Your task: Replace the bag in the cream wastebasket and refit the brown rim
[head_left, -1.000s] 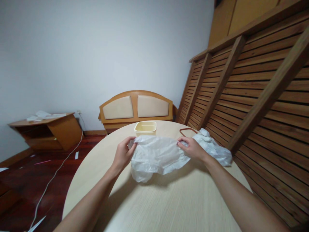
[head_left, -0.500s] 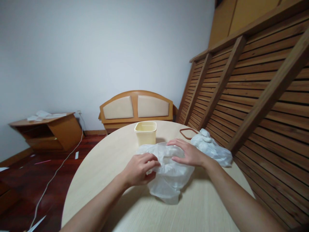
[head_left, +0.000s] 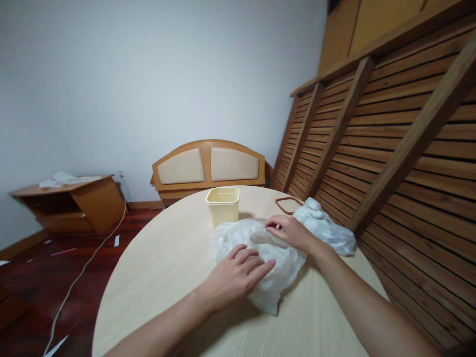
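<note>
Pale round bench (head_left: 167, 258), mid-surface: a crumpled bag (head_left: 260, 240) is pressed down under the flat, open left hand (head_left: 234, 277). Its far edge is covered by the curled right hand (head_left: 293, 232), pinch can't be told. Probably feather-light, floppy, slippery film, best gripped at an edge.

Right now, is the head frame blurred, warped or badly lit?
Head view: wide-angle warp tilts the slatted wall and stretches the forearms; light soft and even, a faint shadow beneath the left hand on the plastic bag; both sharp, no glare on the table.
</note>
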The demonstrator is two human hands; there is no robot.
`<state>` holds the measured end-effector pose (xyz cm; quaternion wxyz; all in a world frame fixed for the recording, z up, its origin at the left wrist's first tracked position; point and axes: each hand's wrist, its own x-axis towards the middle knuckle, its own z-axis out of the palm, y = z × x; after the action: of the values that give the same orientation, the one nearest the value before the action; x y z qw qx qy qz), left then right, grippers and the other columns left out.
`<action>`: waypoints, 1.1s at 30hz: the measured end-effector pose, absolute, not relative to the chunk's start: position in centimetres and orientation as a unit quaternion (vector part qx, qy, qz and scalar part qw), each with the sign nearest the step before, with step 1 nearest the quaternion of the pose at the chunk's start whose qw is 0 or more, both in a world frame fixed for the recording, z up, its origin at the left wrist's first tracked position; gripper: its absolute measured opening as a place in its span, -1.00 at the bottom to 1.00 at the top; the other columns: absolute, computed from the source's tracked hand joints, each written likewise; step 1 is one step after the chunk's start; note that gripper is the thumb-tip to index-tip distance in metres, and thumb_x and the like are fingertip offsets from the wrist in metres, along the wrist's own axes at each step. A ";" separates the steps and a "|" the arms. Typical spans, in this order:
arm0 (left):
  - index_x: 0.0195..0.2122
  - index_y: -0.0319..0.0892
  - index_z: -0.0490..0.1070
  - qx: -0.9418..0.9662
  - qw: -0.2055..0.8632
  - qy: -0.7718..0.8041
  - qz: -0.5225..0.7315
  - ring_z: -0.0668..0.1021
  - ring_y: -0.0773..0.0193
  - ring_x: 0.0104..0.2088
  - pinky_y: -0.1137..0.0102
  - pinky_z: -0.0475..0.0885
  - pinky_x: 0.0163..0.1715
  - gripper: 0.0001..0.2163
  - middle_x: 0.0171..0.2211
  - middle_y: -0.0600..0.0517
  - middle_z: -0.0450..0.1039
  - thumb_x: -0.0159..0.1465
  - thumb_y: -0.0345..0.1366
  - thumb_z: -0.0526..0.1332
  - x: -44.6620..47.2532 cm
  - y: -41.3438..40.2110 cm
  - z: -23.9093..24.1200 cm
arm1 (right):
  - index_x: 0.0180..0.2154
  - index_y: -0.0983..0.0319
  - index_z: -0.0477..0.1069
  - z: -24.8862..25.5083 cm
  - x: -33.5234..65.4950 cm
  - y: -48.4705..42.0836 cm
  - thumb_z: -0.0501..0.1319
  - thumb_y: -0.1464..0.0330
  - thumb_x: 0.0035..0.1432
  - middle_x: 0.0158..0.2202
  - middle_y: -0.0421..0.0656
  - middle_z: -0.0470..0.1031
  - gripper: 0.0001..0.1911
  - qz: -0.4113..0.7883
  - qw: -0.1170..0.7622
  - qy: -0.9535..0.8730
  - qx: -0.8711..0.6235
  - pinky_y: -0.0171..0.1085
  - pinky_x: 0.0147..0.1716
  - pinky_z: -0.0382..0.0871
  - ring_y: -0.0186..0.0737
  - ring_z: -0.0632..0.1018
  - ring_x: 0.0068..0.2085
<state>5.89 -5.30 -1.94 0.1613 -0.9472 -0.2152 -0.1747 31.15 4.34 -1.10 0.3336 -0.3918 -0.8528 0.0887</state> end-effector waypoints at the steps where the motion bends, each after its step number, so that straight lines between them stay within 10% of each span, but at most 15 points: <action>1: 0.32 -0.15 0.14 -0.946 0.167 -0.221 -0.167 0.47 0.12 0.07 0.15 0.27 0.19 -0.57 -0.03 -0.08 0.54 0.43 -0.35 0.08 6.0 -5.1 -2.1 | -0.25 0.18 0.56 -1.0 31.3 4.4 0.19 0.34 0.24 -0.26 -0.11 0.63 -0.84 0.098 0.355 -0.840 -0.398 -0.23 -0.25 0.43 -0.15 0.59 -0.26; 8: -0.01 -0.10 0.43 -0.935 0.139 -0.291 -0.146 0.47 0.06 -0.06 0.15 0.31 0.08 -0.75 -0.06 -0.06 0.46 0.28 -0.25 0.27 5.5 -4.5 -2.0 | -0.22 0.20 0.42 -1.1 32.5 5.3 0.17 0.19 0.26 -0.32 -0.14 0.52 -0.79 0.169 0.505 -0.741 -0.409 -0.24 -0.28 0.46 -0.19 0.55 -0.30; 12: 0.21 -0.11 0.27 -0.929 0.154 -0.307 -0.141 0.44 0.01 0.04 0.14 0.30 0.03 -0.53 0.21 -0.11 0.34 0.29 -0.22 0.28 5.4 -4.3 -2.3 | -0.23 0.18 0.34 -1.1 32.4 5.3 0.26 0.14 0.19 -0.35 -0.19 0.47 -0.73 0.216 0.536 -0.721 -0.383 -0.25 -0.31 0.48 -0.23 0.53 -0.34; 15: 0.29 -0.12 0.18 -0.934 0.154 -0.300 -0.120 0.47 0.06 -0.03 0.15 0.30 0.03 -0.51 -0.03 -0.05 0.53 0.34 -0.33 0.21 5.3 -3.8 -2.5 | -0.34 0.18 0.33 -0.9 32.5 5.1 0.36 0.16 0.08 -0.39 -0.21 0.46 -0.71 0.217 0.503 -0.748 -0.375 -0.24 -0.29 0.48 -0.24 0.52 -0.35; 22: -0.34 -0.15 0.48 -0.919 0.134 -0.348 -0.126 0.49 0.04 -0.03 0.05 0.21 0.22 -0.98 -0.25 -0.03 0.54 0.21 -0.36 0.30 3.6 -2.6 -1.7 | -0.23 0.21 0.51 -0.8 34.0 5.0 0.20 0.41 0.07 -0.24 -0.11 0.59 -0.81 0.150 0.393 -0.813 -0.403 -0.20 -0.17 0.43 -0.16 0.57 -0.21; 33: -0.24 -0.21 0.45 -0.853 0.181 -0.387 -0.299 0.24 -0.10 0.32 -0.02 0.35 0.22 -0.80 0.30 -0.20 0.23 0.20 -0.59 0.13 1.4 -1.8 -0.6 | -0.23 0.15 0.33 -1.6 35.0 5.8 -0.03 0.25 0.27 -0.35 -0.19 0.44 -0.79 0.200 0.461 -0.729 -0.465 -0.24 -0.33 0.36 -0.17 0.47 -0.32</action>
<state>1.37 -1.83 -0.65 0.1811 -0.8533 -0.3867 -0.2992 35.00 5.77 -1.59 0.4612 -0.4651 -0.7286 0.2003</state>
